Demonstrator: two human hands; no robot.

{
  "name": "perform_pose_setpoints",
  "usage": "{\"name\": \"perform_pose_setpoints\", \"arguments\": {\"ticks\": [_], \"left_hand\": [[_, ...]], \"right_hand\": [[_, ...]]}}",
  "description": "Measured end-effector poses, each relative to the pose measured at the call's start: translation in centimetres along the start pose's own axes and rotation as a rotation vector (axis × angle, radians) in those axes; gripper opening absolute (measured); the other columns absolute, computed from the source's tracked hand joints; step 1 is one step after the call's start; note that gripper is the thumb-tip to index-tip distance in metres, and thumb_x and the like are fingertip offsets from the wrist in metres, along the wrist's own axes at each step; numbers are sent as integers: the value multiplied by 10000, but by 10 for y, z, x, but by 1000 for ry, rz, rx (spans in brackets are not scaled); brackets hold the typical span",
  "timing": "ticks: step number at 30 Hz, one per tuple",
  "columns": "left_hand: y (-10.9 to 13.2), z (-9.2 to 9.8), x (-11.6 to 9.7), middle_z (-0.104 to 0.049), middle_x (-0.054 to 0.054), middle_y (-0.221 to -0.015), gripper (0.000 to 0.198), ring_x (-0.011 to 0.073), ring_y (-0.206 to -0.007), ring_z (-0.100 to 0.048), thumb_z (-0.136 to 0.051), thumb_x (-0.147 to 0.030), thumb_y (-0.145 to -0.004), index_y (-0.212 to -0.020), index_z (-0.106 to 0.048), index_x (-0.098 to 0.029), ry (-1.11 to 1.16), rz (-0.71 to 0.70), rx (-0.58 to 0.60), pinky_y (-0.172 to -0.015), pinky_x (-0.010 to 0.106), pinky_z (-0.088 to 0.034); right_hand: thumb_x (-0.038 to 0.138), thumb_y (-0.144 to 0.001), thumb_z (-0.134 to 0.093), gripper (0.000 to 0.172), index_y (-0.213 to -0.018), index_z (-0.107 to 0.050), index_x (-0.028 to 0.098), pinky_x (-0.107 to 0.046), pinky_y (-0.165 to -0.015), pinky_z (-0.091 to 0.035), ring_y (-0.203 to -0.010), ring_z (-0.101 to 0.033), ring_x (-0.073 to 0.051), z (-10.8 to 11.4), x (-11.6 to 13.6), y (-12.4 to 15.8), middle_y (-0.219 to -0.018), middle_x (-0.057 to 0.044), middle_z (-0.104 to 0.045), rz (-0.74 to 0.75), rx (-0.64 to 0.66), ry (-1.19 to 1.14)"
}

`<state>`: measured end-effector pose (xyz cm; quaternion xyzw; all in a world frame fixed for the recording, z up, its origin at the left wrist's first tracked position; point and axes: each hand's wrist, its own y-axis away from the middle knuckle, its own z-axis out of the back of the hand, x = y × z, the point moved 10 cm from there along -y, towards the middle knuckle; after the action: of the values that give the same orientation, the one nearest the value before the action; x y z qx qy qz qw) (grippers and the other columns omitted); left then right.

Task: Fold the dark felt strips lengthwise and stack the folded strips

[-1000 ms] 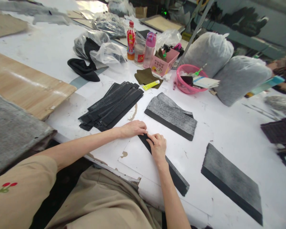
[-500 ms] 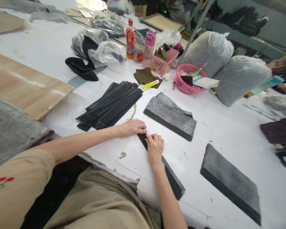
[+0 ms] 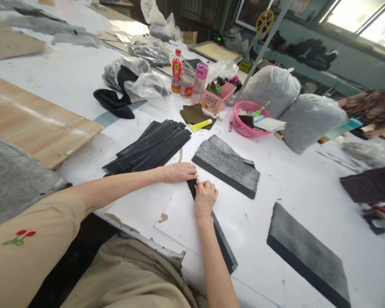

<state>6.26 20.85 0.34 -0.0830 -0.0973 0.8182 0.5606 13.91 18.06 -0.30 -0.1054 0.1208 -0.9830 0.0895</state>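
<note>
A long black fabric strip point(image 3: 223, 247) lies slantwise on the white table in front of me, its middle covered by my right hand and forearm. At its far end my left hand point(image 3: 179, 172) presses down, fingers together on the strip. My right hand point(image 3: 206, 197) is closed on the strip's edge right beside it, thumb and fingertips pinching the fabric. Left of the hands lies a pile of black strips point(image 3: 150, 145). Beyond them to the right is a stack of grey-faced black strips point(image 3: 226, 167), and another grey-faced stack point(image 3: 308, 252) lies further right.
A yellow tube point(image 3: 201, 125) lies on an olive fabric scrap. Behind stand a red-labelled bottle point(image 3: 176, 72), a purple-capped bottle point(image 3: 200, 81), a pink box point(image 3: 220, 97) and a pink basin point(image 3: 250, 128). Stuffed white bags point(image 3: 311, 119) stand right; a wooden board point(image 3: 35, 119) lies left.
The camera view has tilted up a little, bringing a window into sight. Both hands stay at the strip's far end, with only a slight shift of the right hand.
</note>
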Motion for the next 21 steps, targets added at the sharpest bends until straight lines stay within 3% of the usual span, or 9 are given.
{"name": "perform_pose_setpoints", "arguments": {"ticks": [5,10,16,21], "left_hand": [[5,2,-2,-622,138,-1082,281,238,-1094,-545,-520,-269,-937,-1160,-603,-120,-74,42,-3,-953,350,-442],[4,8,-13,-615,127,-1149,208,237,-1170,-507,-507,-147,-928,-1095,-626,-110,-118,133,-73,-986,354,-420],[1,4,-17,-631,85,-1031,177,205,-1024,-559,-549,-173,-914,-1068,-627,-131,-69,295,-73,-923,338,-440],[5,4,-15,-603,61,-1052,239,195,-1011,-543,-555,-197,-917,-1151,-600,-220,-82,315,-56,-910,341,-415]], "right_hand": [[243,-898,-626,159,-1050,-671,247,-351,-762,-297,-865,-463,-220,3,1,0,-880,-48,-588,1,-13,3],[244,-899,-622,150,-1041,-669,245,-353,-763,-299,-863,-459,-221,3,1,0,-883,-47,-590,0,-21,-4],[275,-907,-609,80,-940,-672,237,-344,-773,-296,-880,-472,-223,4,-4,-1,-894,-46,-607,-24,-17,-47],[251,-907,-604,62,-934,-657,232,-324,-791,-304,-903,-489,-210,8,-17,4,-922,-27,-626,-44,34,-152]]}}
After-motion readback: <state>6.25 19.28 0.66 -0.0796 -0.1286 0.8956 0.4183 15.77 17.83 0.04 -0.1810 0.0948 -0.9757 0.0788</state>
